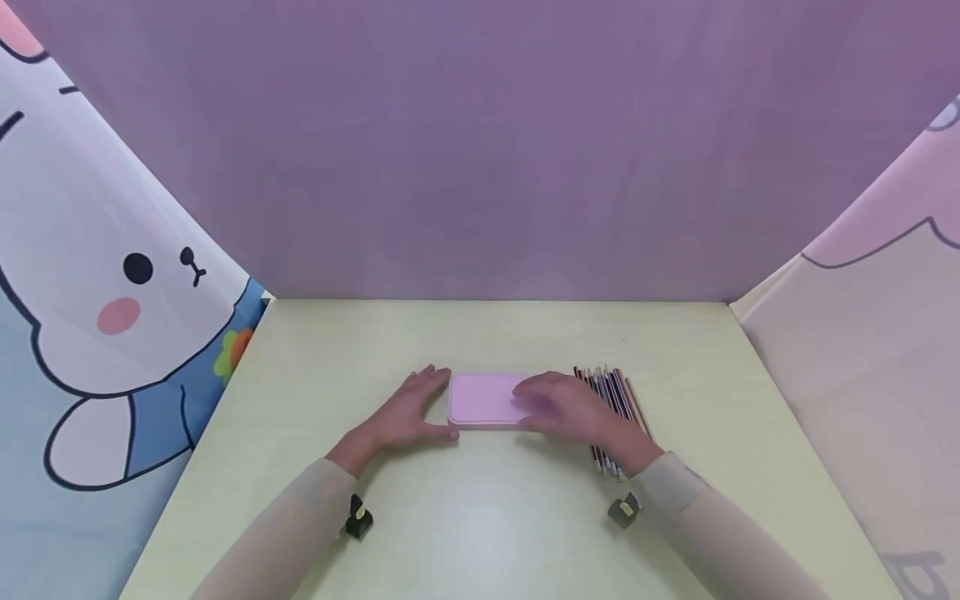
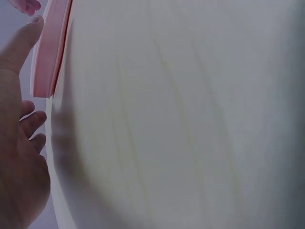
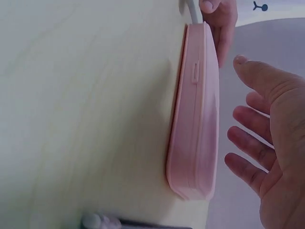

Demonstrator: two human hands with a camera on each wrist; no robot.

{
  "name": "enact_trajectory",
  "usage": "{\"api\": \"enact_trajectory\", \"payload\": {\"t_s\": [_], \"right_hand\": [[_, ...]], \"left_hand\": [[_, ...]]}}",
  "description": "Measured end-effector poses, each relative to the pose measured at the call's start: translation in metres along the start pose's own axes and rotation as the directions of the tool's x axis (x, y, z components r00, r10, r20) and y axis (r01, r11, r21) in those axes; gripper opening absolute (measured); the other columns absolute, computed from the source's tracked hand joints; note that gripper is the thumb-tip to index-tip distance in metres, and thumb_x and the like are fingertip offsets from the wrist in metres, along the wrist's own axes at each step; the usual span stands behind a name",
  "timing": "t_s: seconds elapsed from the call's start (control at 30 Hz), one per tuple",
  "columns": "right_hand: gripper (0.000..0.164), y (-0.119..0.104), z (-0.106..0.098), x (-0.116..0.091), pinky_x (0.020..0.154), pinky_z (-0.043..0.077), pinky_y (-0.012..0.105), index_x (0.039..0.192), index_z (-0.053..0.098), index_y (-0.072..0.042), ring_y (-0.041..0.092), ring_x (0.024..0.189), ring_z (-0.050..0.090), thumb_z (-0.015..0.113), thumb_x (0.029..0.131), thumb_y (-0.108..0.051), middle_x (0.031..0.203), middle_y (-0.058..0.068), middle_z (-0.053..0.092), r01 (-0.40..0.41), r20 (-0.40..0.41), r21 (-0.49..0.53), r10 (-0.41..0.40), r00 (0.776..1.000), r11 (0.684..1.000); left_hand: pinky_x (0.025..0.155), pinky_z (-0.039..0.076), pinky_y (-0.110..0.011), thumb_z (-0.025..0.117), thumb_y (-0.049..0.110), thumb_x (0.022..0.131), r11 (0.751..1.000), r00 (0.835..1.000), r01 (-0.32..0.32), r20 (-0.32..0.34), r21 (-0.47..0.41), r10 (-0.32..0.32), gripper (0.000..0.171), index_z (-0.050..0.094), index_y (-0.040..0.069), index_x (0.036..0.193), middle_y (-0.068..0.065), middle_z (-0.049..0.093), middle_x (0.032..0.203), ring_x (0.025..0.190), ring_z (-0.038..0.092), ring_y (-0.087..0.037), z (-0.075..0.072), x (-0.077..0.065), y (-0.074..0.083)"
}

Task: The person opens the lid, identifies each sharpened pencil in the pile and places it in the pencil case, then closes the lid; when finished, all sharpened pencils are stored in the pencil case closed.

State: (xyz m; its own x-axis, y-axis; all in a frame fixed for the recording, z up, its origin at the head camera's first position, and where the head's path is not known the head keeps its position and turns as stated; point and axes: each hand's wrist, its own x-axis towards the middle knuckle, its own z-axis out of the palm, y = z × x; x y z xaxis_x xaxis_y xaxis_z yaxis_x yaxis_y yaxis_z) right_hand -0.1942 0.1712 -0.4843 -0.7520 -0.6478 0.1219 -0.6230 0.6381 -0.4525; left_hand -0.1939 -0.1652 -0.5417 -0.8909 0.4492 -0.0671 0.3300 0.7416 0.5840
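A closed pink case (image 1: 480,400) with rounded corners lies flat on the table; a small latch (image 3: 195,72) shows on its long side in the right wrist view. At its left end is my left hand (image 1: 405,414), thumb and fingers spread apart around the corner. My right hand (image 1: 566,408) hovers over the right end of the lid, fingers extended and hiding that part in the head view. From the right wrist, a gap shows between those fingers and the case. Both hands have nothing in their grasp.
Several slim pencils (image 1: 615,396) lie side by side on the table, partly under my right wrist. The pale wooden table (image 1: 480,517) meets a purple curtain (image 1: 480,167) at the back. Printed cloth panels (image 1: 97,350) stand along both sides.
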Motion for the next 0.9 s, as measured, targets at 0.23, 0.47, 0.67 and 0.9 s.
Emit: {"api": "enact_trajectory", "payload": {"t_s": [0.23,0.47,0.67,0.9], "right_hand": [[0.049,-0.009,0.007,0.001,0.108,0.052,0.041,0.126,0.073,-0.017,0.020,0.122,0.064,0.081,0.086,-0.044,0.128,-0.002,0.071,0.000,0.010,-0.017,0.000,1.000,1.000],[0.046,-0.010,0.012,0.001,0.107,0.053,0.038,0.123,0.074,-0.017,0.018,0.119,0.065,0.084,0.084,-0.041,0.125,-0.003,0.073,0.002,0.012,-0.037,-0.002,1.000,0.999],[0.045,-0.011,0.015,0.001,0.105,0.053,0.037,0.121,0.075,-0.018,0.016,0.116,0.064,0.085,0.083,-0.041,0.123,-0.004,0.073,-0.002,0.017,-0.037,0.003,1.000,0.999],[0.044,-0.010,0.015,0.002,0.106,0.053,0.039,0.120,0.075,-0.019,0.017,0.118,0.064,0.085,0.083,-0.041,0.124,-0.004,0.073,0.007,0.017,-0.049,-0.006,1.000,0.999]], "left_hand": [[0.130,0.009,-0.051,0.082,0.069,0.071,1.000,1.000,-0.006,-0.005,-0.018,0.006,0.120,0.027,0.016,0.164,-0.008,0.024,0.170,0.160,0.013,-0.026,0.005,0.001,-0.003],[0.130,0.009,-0.049,0.083,0.066,0.072,1.000,1.000,0.000,-0.003,0.001,0.000,0.120,0.025,0.017,0.164,-0.004,0.023,0.171,0.160,0.010,-0.024,0.009,0.003,-0.004],[0.130,0.007,-0.048,0.084,0.063,0.073,1.000,1.000,-0.013,-0.003,0.005,0.013,0.118,0.027,0.012,0.163,-0.005,0.024,0.170,0.160,0.011,-0.025,0.009,0.004,-0.002],[0.128,0.016,-0.056,0.084,0.063,0.073,0.999,0.999,0.021,-0.024,-0.049,-0.023,0.113,0.033,0.016,0.161,-0.006,0.030,0.169,0.158,0.018,-0.030,0.007,0.004,0.002]]}}
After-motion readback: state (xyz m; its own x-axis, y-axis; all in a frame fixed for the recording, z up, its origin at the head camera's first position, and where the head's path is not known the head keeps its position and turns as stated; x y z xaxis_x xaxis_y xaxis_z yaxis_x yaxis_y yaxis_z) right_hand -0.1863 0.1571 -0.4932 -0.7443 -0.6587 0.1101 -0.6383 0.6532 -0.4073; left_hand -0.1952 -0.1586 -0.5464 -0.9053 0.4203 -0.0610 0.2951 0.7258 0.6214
